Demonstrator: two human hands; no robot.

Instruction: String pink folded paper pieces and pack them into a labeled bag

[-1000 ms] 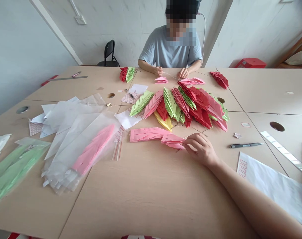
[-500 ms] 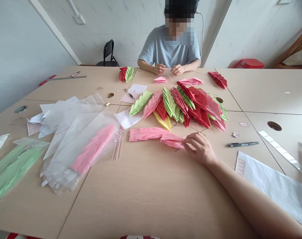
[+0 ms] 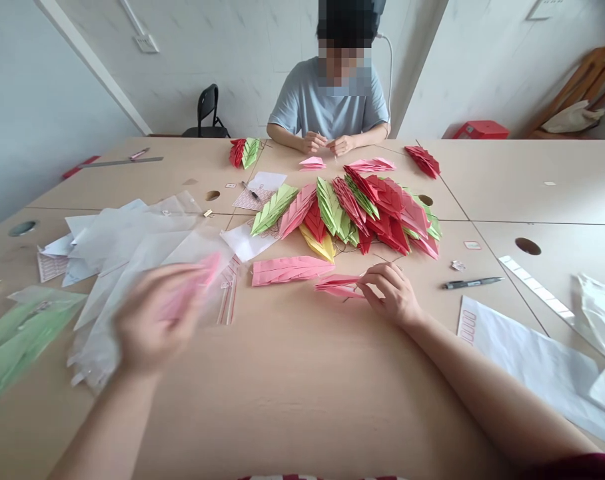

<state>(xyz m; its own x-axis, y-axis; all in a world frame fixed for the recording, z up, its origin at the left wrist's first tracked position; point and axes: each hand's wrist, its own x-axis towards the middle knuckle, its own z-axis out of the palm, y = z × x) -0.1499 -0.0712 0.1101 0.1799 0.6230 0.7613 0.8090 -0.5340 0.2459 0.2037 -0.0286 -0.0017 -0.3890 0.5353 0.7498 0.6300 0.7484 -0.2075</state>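
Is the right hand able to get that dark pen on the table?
Probably yes: the dark pen lies off to the side of the right hand, and nothing seems to stand between them. It's pinching pink folded paper, though, so it would likely need to let go first.

A paper-craft workroom, by its look — joined desks (image 3: 282, 393) with cable holes (image 3: 528, 247), folded paper (image 3: 334, 208), plastic sleeves (image 3: 120, 232) — plus 1 black chair (image 3: 208, 101).

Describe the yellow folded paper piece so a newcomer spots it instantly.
On the table, find the multicoloured pile of folded paper pieces just beyond the right hand. At the pile's near edge, left of centre, the yellow folded paper piece lies beside a red one. It is the only yellow among red, pink and green neighbours.
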